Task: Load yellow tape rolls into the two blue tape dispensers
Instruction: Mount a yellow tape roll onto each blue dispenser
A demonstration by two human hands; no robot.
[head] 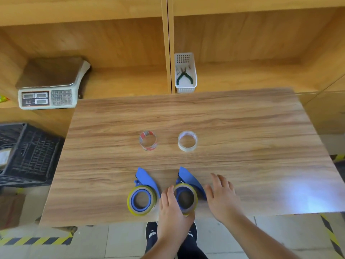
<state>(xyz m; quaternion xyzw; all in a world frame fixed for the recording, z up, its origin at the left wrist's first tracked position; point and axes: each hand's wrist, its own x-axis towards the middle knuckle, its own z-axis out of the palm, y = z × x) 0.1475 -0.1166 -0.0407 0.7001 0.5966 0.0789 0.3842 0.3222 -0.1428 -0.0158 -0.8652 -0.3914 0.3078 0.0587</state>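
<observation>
My left hand (172,206) cupped the yellow tape roll (185,199) seated on the right-hand blue plastic dispenser (190,179) near the wooden bench's (242,128) front edge; my right hand (222,195) lay open, touching its blade arm, which pointed away from me.

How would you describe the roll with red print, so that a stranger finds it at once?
On the wooden table, two loose rolls lie beyond the blue dispensers. The roll with red print is the left one. Its neighbour, the plain clear roll, has no colour.
</observation>
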